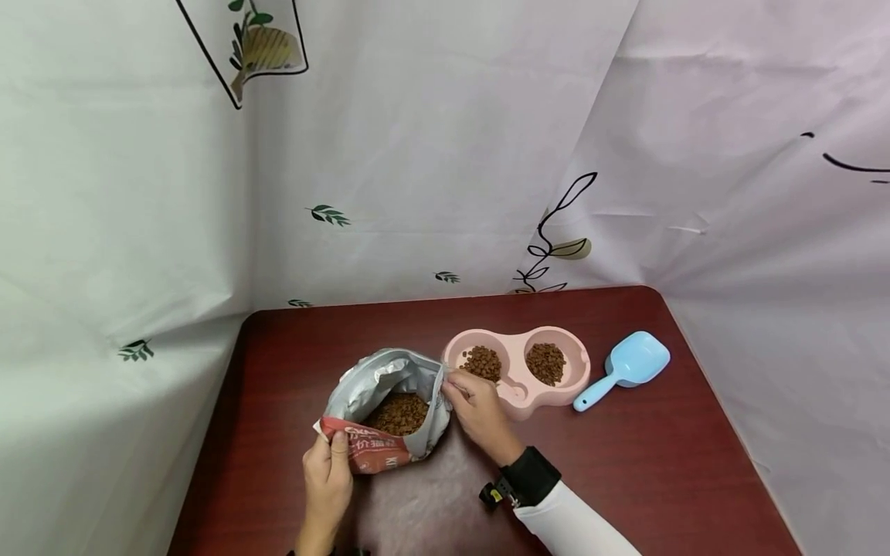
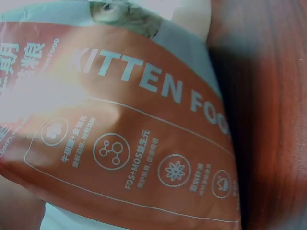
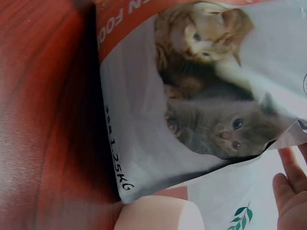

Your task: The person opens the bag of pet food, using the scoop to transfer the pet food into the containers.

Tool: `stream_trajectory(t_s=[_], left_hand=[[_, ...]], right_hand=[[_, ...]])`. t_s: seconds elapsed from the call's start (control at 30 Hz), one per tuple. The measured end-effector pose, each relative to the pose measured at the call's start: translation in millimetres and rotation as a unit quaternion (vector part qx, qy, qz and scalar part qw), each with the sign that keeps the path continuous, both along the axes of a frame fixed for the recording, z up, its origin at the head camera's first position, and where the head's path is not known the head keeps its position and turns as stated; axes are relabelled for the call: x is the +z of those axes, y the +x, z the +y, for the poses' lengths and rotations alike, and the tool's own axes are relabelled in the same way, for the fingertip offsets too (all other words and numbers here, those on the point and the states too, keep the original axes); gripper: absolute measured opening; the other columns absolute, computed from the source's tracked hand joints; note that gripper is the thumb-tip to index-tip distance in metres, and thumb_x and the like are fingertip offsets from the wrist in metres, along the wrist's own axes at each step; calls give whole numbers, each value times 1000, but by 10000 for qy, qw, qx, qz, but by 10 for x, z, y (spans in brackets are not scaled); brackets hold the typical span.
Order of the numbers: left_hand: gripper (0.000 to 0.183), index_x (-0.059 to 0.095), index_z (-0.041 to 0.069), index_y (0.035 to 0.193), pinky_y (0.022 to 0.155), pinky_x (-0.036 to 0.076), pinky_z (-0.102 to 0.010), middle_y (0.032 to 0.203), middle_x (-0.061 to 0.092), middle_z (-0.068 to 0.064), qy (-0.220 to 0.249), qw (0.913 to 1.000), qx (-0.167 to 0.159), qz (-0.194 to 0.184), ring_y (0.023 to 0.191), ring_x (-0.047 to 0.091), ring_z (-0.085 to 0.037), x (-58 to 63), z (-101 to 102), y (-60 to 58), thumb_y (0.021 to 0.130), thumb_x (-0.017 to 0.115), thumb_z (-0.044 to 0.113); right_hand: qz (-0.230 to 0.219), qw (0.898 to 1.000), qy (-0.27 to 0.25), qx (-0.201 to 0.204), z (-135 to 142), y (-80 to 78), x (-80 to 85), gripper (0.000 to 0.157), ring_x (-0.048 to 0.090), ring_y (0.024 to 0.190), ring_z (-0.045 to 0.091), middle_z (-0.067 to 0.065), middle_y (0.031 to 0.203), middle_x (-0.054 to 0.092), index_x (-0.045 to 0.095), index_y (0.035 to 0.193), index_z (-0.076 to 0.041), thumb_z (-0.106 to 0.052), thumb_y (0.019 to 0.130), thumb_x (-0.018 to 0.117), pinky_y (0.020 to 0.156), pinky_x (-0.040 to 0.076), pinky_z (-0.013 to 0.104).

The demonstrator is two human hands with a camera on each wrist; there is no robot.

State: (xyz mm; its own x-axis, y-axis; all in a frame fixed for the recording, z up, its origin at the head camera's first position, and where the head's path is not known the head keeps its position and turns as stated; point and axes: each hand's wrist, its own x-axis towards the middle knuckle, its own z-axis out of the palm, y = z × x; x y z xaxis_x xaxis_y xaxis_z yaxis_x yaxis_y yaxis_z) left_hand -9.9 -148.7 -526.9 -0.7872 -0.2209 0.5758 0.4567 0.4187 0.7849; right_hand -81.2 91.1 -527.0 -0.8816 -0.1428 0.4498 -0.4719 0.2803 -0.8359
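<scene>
An opened kitten food bag point(image 1: 375, 454), orange and white outside and silver inside, stands on the table with brown kibble point(image 1: 399, 415) in it. At its left corner, my left hand point(image 1: 327, 475) pinches the top edge between thumb and fingers. My right hand point(image 1: 487, 417) pinches the opposite corner of the mouth, which gapes wide. The bag's printed front point(image 2: 120, 124) fills most of the left wrist view. In the right wrist view, the cat picture on the bag point(image 3: 139, 124) shows, with right-hand fingers point(image 3: 290, 203) at the right edge.
Right behind my right hand sits a pink double bowl point(image 1: 513, 347), kibble point(image 1: 545, 363) in both hollows. A light blue scoop point(image 1: 636, 359) lies to its right. The dark red table point(image 1: 612, 479) backs onto a white patterned cloth point(image 1: 431, 154).
</scene>
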Motion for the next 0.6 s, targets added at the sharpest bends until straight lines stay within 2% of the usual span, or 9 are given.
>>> stream_trajectory(t_s=[0.1, 0.2, 0.33, 0.47, 0.6], left_hand=[[22, 65, -10, 93, 62, 50, -15, 72, 69, -2, 527, 9974, -301, -385, 69, 62, 4, 46, -17, -25, 98, 46, -18], [27, 67, -1, 96, 63, 51, -16, 77, 68, 8, 1030, 9903, -516, -775, 69, 63, 1, 108, -25, -68, 103, 44, -13], [28, 68, 7, 101, 60, 51, -19, 79, 67, 8, 1433, 9810, -693, -1114, 68, 63, -2, 152, -21, -144, 106, 44, -7], [24, 66, -3, 103, 55, 51, -22, 78, 67, 4, 1623, 9728, -776, -1460, 66, 63, -6, 180, 19, -234, 108, 43, -1], [27, 64, -11, 104, 53, 52, -24, 75, 65, 3, 1626, 9667, -671, -1857, 62, 62, -7, 196, 82, -335, 110, 44, 6]], right_hand=[[116, 9997, -159, -163, 2, 85, 1, 25, 48, 67, 5, 3, 74, 55, 62, 79, -9, 7, 97, 64, 61, 41, 20], [157, 9988, -348, -299, 15, 177, 38, 24, 46, 64, 10, 10, 71, 54, 61, 77, -2, 14, 94, 63, 60, 37, 19], [266, 9978, -450, -418, 40, 292, 206, 22, 46, 63, 15, 14, 70, 54, 60, 76, 4, 18, 92, 62, 60, 36, 18], [552, 9949, -575, -614, 78, 361, 374, 22, 41, 59, 12, 11, 65, 48, 59, 75, 5, 23, 88, 62, 56, 34, 22], [752, 9915, -580, -892, 126, 367, 415, 24, 39, 58, 12, 10, 63, 46, 58, 73, 4, 25, 85, 62, 55, 33, 23]])
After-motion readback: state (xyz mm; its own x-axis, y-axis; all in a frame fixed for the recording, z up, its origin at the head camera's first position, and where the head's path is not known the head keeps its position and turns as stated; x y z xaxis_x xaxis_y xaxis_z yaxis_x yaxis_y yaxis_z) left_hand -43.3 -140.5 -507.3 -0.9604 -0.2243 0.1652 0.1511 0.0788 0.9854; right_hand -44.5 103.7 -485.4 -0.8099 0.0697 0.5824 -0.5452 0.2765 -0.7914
